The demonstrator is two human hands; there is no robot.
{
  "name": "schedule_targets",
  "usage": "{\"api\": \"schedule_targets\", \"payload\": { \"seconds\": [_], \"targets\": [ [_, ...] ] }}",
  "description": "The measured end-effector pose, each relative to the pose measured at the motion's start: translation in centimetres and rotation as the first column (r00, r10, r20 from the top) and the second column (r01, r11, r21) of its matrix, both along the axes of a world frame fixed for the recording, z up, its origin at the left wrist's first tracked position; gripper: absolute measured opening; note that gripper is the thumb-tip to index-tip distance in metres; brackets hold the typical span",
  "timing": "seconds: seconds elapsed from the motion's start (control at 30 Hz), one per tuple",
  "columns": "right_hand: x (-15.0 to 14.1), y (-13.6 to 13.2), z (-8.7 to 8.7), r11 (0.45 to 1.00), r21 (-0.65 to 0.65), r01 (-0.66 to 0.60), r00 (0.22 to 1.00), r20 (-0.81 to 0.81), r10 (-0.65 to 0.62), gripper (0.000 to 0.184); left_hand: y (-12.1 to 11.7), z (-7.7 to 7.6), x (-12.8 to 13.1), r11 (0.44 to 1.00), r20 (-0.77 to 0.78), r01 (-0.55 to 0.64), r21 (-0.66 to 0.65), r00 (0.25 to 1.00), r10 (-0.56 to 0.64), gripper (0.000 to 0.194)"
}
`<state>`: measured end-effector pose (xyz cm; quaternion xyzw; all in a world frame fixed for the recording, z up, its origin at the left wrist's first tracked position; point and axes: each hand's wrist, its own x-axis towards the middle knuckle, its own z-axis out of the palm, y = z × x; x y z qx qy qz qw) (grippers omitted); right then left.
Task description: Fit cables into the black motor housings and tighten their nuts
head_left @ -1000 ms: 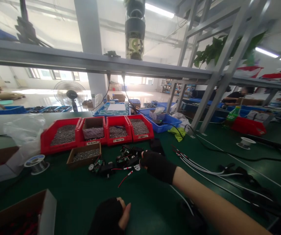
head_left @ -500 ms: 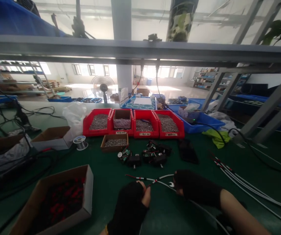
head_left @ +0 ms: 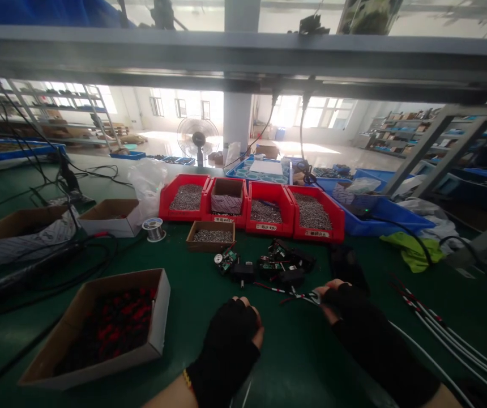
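Both my hands wear black fingerless gloves over a green bench mat. My right hand [head_left: 345,306] pinches the end of a white cable with red-striped wire ends [head_left: 288,293], which fans out to the left of its fingertips. My left hand [head_left: 233,334] is curled into a loose fist on the mat, a little apart from the wires; I cannot make out anything in it. Just beyond the wires lies a cluster of small black electronic parts with circuit boards [head_left: 264,265].
Red bins of small metal parts [head_left: 252,209] line the back, with a small cardboard tray [head_left: 210,236] before them. A cardboard box of red and black pieces [head_left: 107,328] sits at left. White cables [head_left: 447,340] run at right. A solder spool [head_left: 154,229] and blue bins [head_left: 379,215] stand farther off.
The view swung left and down. My right hand drew the white cable back from the parts cluster toward me. My left hand let go of the wire ends it pinched half a second ago.
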<state>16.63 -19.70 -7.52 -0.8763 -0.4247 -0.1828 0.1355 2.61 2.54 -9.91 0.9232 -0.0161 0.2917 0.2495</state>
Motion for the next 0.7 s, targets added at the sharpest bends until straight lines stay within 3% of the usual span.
{"api": "schedule_targets", "payload": {
  "seconds": [0.13, 0.37, 0.57, 0.7],
  "targets": [
    [-1.5, 1.6, -1.1, 0.998, 0.041, -0.046, 0.994, 0.103, 0.042, 0.037, 1.1, 0.9, 0.4, 0.998, 0.09, -0.059, -0.038, 0.994, 0.062, 0.017],
    [-0.6, 1.6, -0.5, 0.995, 0.03, -0.093, 0.991, 0.097, 0.09, 0.032, 3.9, 0.6, 2.4, 0.985, 0.149, -0.16, -0.066, 0.974, 0.168, 0.057],
    [-1.2, 1.5, 0.0, 0.987, 0.125, -0.098, 0.994, -0.044, 0.104, 0.023, 3.6, 0.4, 2.5, 0.983, 0.106, -0.163, -0.079, 0.98, 0.171, 0.028],
    [-1.4, 0.9, -0.2, 0.977, 0.191, -0.096, 0.977, -0.168, 0.129, 0.026, 2.6, 1.8, 1.6, 0.993, 0.084, -0.063, -0.104, 0.994, 0.072, 0.032]
  ]
}}
